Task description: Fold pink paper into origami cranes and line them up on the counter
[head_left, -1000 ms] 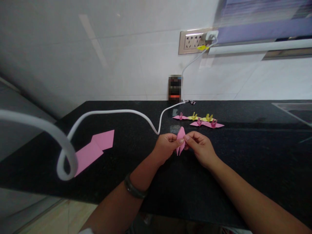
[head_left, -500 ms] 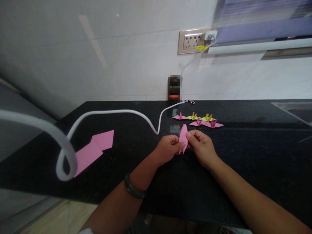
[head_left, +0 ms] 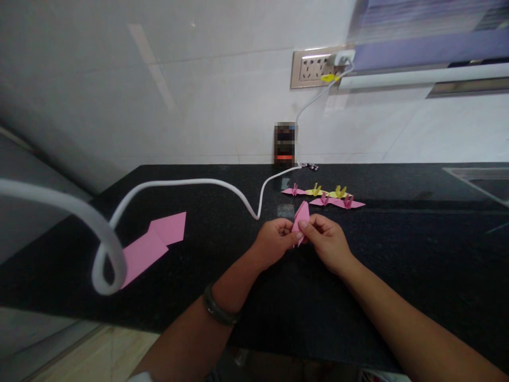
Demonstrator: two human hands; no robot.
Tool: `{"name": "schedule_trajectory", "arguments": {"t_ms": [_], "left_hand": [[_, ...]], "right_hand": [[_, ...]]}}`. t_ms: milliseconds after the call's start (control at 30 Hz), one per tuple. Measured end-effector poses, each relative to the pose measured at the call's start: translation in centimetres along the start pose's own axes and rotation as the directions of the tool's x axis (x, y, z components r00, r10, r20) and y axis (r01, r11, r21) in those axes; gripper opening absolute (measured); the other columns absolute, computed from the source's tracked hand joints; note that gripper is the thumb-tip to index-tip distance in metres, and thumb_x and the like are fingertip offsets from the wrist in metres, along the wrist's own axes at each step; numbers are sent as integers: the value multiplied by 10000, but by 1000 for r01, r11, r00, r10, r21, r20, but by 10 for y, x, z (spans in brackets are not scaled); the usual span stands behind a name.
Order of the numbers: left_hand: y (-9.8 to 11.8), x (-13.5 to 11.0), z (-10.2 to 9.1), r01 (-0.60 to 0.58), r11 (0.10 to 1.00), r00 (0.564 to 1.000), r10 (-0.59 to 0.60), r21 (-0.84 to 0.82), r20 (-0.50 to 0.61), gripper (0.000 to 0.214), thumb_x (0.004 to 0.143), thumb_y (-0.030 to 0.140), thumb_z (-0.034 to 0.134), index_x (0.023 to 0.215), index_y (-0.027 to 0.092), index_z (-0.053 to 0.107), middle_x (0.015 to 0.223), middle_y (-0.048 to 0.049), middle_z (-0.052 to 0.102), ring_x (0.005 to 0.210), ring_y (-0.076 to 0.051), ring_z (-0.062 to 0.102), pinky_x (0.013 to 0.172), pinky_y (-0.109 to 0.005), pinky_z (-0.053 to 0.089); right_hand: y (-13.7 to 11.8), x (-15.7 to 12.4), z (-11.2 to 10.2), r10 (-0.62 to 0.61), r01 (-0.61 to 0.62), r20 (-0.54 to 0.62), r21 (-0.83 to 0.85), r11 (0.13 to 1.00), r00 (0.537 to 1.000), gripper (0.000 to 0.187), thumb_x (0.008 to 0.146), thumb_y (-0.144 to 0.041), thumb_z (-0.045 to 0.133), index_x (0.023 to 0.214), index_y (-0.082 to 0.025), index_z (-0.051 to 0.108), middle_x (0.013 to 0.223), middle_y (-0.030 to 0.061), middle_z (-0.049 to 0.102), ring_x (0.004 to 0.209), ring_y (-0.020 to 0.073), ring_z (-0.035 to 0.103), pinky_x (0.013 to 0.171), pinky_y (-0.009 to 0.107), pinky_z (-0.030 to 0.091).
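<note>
A piece of folded pink paper (head_left: 302, 214), narrow and pointed at its lower end, is held upright over the counter between both hands. My left hand (head_left: 275, 241) pinches its lower left side, thumb in front. On the right side, my right hand (head_left: 329, 241) grips the paper with its thumb pressed on the front face. Fingers behind the paper are partly hidden. Just beyond the hands stand several small folded paper cranes, with a pink crane (head_left: 348, 202) and a yellow crane (head_left: 316, 190) among them.
Two pink paper sheets (head_left: 145, 257) overlap on the black counter (head_left: 214, 223) at left. A thick white cable (head_left: 202, 182) loops across the left side. Against the wall leans a phone-like device (head_left: 285, 144), blurred out. A sink edge (head_left: 473, 183) shows at right.
My right thumb has moved left onto the paper's front face. The paper's upper part has shifted slightly right and looks more slanted. My left hand has barely moved.
</note>
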State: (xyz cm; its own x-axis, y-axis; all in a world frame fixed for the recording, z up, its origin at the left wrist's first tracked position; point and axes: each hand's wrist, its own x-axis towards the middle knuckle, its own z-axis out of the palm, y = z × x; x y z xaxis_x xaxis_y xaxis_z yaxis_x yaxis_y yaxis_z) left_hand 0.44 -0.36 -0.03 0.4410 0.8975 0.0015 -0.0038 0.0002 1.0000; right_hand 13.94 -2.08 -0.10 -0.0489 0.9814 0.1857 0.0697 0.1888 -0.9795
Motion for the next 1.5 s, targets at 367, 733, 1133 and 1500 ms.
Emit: {"name": "schedule_trajectory", "arguments": {"t_ms": [367, 733, 1133, 1500], "left_hand": [[5, -2, 3, 8, 996, 1000, -9, -84, -7, 240, 657, 333, 559, 743, 116, 505, 619, -1, 523, 518, -54, 467, 497, -185, 373], [11, -5, 3, 51, 997, 998, -49, -57, 35, 265, 684, 372, 523, 640, 117, 467, 575, 4, 503, 507, -51, 461, 506, -178, 376], [8, -4, 1, 48, 998, 996, -44, -45, 78, 339, 721, 417, 462, 629, 95, 519, 556, -9, 506, 487, -53, 432, 492, -186, 339], [5, -2, 1, 46, 999, 997, -46, -9, 68, 391, 725, 462, 431, 622, 101, 539, 568, -26, 540, 484, -65, 449, 497, -198, 353]], "right_hand": [[1, 0, -2, -34, 32, -20, -84, 996, 999, 281, 753, -377, 475, 560, -174, 469, 518, -17, 473, 474, 90, 398, 476, 221, 322], [2, -1, 0, 7, 0, 67, -107, 994, 998, 317, 782, -381, 430, 548, -166, 439, 495, -34, 423, 454, 76, 372, 461, 210, 302], [7, 0, 1, 87, -73, 125, -108, 991, 988, 317, 781, -406, 406, 592, -160, 468, 508, -25, 449, 454, 77, 378, 446, 201, 304], [7, 0, 1, 103, -88, 129, -119, 989, 986, 315, 786, -403, 395, 611, -157, 482, 514, -28, 452, 458, 77, 377, 443, 196, 297]]}}
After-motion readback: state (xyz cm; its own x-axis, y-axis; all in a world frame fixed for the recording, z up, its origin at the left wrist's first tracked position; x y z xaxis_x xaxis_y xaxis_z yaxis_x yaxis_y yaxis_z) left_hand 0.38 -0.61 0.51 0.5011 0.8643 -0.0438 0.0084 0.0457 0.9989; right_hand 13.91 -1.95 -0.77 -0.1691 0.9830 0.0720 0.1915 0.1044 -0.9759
